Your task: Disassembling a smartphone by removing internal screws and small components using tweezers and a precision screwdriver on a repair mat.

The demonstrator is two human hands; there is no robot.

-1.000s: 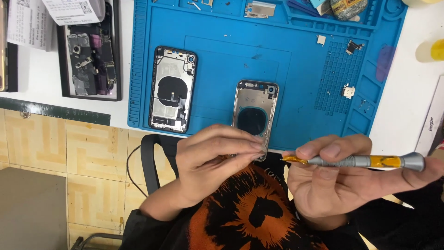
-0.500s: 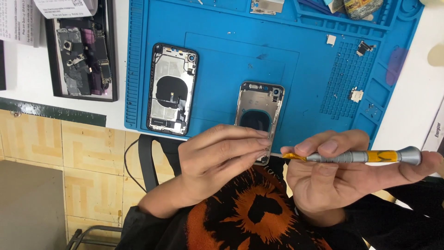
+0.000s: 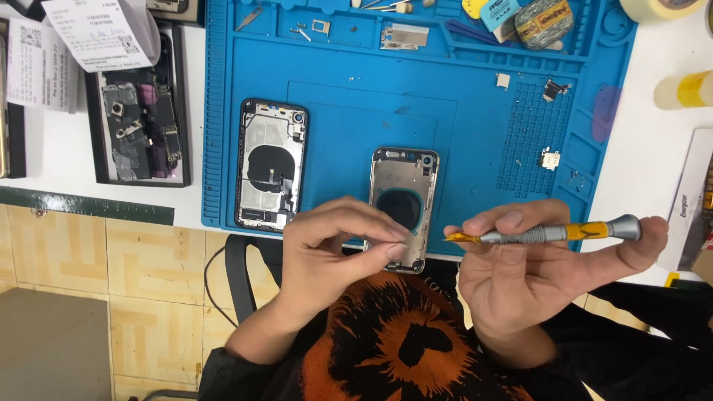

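**Screwdriver tip meeting a pinch too small to see into**

Screwdriver (image 3: 549, 234) is lying level in the right hand (image 3: 535, 275), fingers wrapped around the grey shaft, orange tip pointing left toward the left hand (image 3: 334, 252). That left hand is pinching thumb and fingertips together close to the tip; whatever sits between them is too small for me to make out. Both hands are hovering off the near edge of the bench, above the person's lap, so to my eye anything slipping from that pinch is likely dropping onto clothing or the floor rather than the blue work mat (image 3: 460, 111).

Just beyond the fingers, the empty phone housing (image 3: 402, 208) is lying on the mat, its near end overhanging the edge; a nudge from a wrist could tip it off. Left of it, the second phone housing (image 3: 270, 165) is lying with its inner parts exposed. Farther right, small loose parts (image 3: 549, 157) are sitting on the mat's grid, and a sweeping sleeve could scatter them.
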